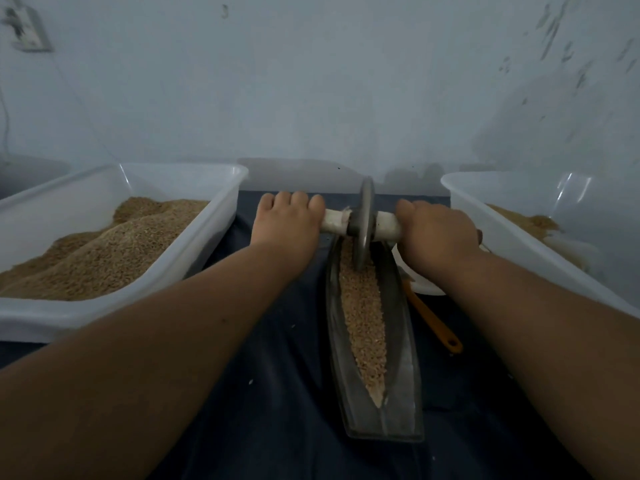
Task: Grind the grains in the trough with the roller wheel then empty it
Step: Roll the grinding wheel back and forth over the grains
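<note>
Here, nearest me, the trough [403, 368] lies on the dark cloth [294, 358] with its long axis running straight away from me, the grains [367, 317] in a strip down its groove. Farther along, toward its far end, the roller wheel [365, 223] stands on edge in those grains, its axle [388, 226] crossing the trough at a right angle. My left hand [287, 225] wraps the axle's left stub and my right hand [438, 232] the right one, fingers curled over the top, both about equally far out. So I judge the next stroke is a level pull back along the groove toward me. The left tub [214, 218] and right tub [512, 244] of grain flank the work.
</note>
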The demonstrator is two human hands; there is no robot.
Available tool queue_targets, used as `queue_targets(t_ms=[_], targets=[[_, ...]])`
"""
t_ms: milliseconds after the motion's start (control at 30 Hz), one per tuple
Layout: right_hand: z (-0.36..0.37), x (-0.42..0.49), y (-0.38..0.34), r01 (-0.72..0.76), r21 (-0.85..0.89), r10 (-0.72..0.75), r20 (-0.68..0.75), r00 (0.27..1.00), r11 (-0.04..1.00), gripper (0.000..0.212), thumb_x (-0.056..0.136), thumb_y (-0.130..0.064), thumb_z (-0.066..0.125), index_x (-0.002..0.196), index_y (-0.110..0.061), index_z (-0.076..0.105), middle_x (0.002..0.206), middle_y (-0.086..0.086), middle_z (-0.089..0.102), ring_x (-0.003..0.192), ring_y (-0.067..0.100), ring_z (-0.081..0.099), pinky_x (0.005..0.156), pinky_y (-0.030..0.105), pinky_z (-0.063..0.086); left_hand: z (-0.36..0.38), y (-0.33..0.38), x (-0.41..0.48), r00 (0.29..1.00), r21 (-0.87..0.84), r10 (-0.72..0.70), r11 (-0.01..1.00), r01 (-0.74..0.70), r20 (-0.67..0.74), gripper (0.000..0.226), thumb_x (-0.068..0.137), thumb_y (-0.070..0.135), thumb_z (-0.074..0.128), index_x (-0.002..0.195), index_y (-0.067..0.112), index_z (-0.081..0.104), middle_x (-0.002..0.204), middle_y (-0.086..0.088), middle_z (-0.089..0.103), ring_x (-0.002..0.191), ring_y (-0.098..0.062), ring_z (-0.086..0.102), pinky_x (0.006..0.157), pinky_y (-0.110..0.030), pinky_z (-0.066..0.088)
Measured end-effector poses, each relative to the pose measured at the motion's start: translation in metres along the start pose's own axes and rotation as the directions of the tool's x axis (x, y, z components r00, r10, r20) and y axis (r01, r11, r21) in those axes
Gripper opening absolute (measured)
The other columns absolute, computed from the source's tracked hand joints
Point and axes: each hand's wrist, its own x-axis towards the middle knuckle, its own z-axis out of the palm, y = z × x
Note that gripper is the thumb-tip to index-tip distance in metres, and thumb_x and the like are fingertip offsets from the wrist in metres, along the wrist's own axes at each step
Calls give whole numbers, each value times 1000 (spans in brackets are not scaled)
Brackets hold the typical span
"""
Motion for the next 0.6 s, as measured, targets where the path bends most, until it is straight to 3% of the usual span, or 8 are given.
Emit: queue_targets(t_ms=[167,267,400,500,600], targets=[[-14,-4,-6,29,-25,-26,101,995,999,33,76,-14,63,85,-23,33,65,-5,32,54,14,32,45,26,19,-1,-6,-11,986,-96,5,995,12,168,31,88,19,53,116,16,42,117,-8,54,107,-30,52,91,-44,38],[-27,-21,-14,63,-22,-59,145,988,998,30,78,-19,65,89,-24,37,66,-7,32,53,10,30,46,27,25,-8,-8,-30,969,-135,37,991,-4,243,30,90,23,56,115,18,41,116,-6,54,106,-28,53,88,-43,39],[-45,-51,-24,1,54,-13,220,975,999,30,78,-24,67,94,-26,42,74,-6,43,69,19,52,65,38,50,-31,-3,-64,976,-87,80,994,-63,205,31,86,24,58,109,21,37,109,-2,52,97,-23,51,84,-39,38],[-57,-78,-26,-21,97,-5,268,963,995,29,79,-25,65,98,-31,43,86,-3,53,79,22,57,74,42,54,-53,5,-89,983,-27,105,994,-102,153,40,81,25,60,110,22,33,106,1,47,94,-21,48,84,-37,36],[-70,-104,-22,6,158,-42,227,973,987,25,81,-33,63,96,-33,43,90,-8,54,81,19,57,67,39,53,-74,7,-108,978,-24,121,993,-118,168,41,81,23,55,113,24,29,110,2,44,98,-21,47,86,-36,34]])
